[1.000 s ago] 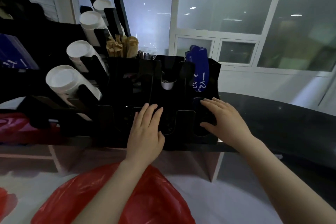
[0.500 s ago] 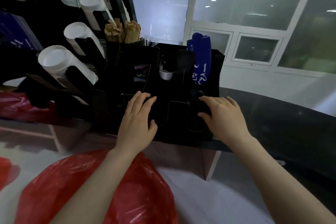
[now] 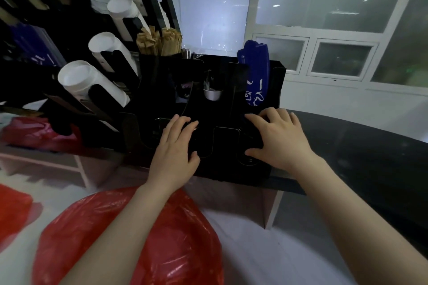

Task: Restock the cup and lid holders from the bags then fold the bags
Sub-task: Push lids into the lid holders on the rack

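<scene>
Pose unchanged, left hand (image 3: 176, 146) and right hand (image 3: 280, 139) still flat, fingers spread, on black slotted lid holder (image 3: 227, 143) on dark desk (image 3: 359, 157), white cup stacks (image 3: 90, 83) in slanted black racks (image 3: 105, 97), red plastic bag (image 3: 129, 238) below.

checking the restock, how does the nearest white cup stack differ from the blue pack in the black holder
The white cup stack is plain white, while the blue pack is blue with white writing. The white cup stack lies slanted in the rack on the left, while the blue pack stands upright in the right rear slot of the black holder. Both stick out of their holders.
</scene>
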### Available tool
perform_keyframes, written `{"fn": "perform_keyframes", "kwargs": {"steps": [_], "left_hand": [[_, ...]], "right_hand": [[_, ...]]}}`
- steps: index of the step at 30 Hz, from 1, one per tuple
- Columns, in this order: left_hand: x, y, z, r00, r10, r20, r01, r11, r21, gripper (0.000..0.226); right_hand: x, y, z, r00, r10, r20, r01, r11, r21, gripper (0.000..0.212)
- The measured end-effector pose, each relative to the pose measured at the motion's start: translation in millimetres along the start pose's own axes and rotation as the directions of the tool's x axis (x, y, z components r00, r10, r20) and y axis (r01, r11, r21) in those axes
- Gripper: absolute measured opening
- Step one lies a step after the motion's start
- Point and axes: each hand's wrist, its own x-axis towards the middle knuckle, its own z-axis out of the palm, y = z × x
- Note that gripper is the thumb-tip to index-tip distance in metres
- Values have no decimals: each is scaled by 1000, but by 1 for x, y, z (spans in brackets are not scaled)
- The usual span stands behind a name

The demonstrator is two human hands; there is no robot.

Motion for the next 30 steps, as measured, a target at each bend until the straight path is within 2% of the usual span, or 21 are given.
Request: {"fn": "perform_keyframes", "kwargs": {"steps": [6,10,16,20,25,30], "left_hand": [[-1,0,0,1000,-5,-4,5,1000,22,62],[0,-1,-1,1000,-5,-6,5,999,46,60],[0,1,0,1000,-8,-5,8,999,48,61],[0,-2,-1,1000,12,1,-12,998,55,62],[0,-1,-2,1000,12,-2,-11,999,41,63],[0,0,-2,1000,2,12,-2,999,46,63]], "right_hand": [[25,8,-7,976,-52,211,55,998,-9,112],[23,6,-4,972,-63,228,64,998,5,104],[32,0,-11,952,-49,302,15,993,114,97],[32,2,-14,975,-78,207,23,967,254,94],[31,7,-16,996,-56,64,32,947,319,91],[29,9,-14,1000,-30,-5,30,921,389,91]]}}
